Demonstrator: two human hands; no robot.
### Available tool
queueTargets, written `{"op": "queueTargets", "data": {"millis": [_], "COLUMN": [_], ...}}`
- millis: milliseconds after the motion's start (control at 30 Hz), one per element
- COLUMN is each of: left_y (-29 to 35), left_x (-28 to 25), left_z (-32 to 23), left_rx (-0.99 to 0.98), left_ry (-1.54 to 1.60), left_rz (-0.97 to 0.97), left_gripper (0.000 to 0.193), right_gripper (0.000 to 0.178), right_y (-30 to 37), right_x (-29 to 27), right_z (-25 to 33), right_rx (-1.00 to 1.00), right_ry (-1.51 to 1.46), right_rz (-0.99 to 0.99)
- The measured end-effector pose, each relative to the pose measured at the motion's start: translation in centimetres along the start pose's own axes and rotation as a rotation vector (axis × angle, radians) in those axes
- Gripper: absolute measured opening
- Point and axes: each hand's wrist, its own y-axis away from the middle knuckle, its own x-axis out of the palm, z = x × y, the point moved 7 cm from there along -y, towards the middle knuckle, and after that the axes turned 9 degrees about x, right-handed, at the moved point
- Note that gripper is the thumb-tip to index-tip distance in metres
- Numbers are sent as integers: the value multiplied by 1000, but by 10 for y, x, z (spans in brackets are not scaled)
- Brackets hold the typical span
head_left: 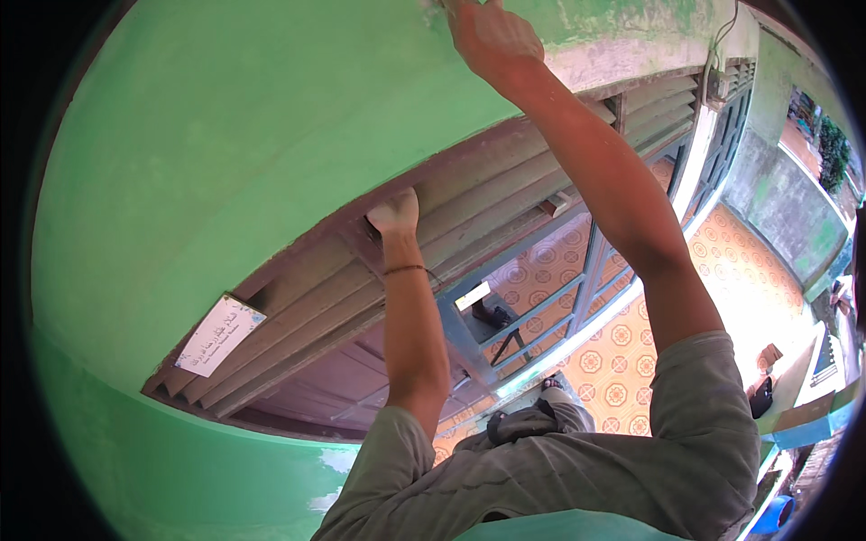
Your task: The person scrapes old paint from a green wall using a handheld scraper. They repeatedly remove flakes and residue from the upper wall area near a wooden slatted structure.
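My left hand (394,213) grips the brown wooden frame (356,236) of a louvred vent above a door, its fingers hooked into the gap beside the slats (487,200). A thin dark band circles that wrist. Overhead, my right hand (494,38) is raised to the green wall (271,117), its fingers curled and partly cut off by the top of the picture. What it holds, if anything, cannot be made out. Close to it the wall has a pale, worn patch (613,54) where the green paint is thin.
A white sign (220,334) leans on the vent frame at the left. Below are a purple door (316,374), blue-framed window panes (541,329) and an orange patterned tile floor (618,379). An electrical box with a cable (717,88) hangs on the wall at the right.
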Motion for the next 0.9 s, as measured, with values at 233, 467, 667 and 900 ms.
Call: {"op": "queueTargets", "data": {"millis": [233,467,667,900], "left_y": [0,3,0,-1], "left_x": [4,4,2,3], "left_z": [1,1,1,1], "left_rx": [-4,14,-8,-18], "left_ry": [-35,-30,-60,-18], "left_rz": [1,-33,0,23], "left_gripper": [40,40,40,39], "right_gripper": [42,44,43,43], "right_y": [1,1,-6,-12], "right_x": [5,7,5,1], "right_z": [1,-1,3,1], "right_rx": [-40,-15,-48,11], "right_ry": [40,116,60,-20], "right_rz": [-14,-41,-24,-49]}}
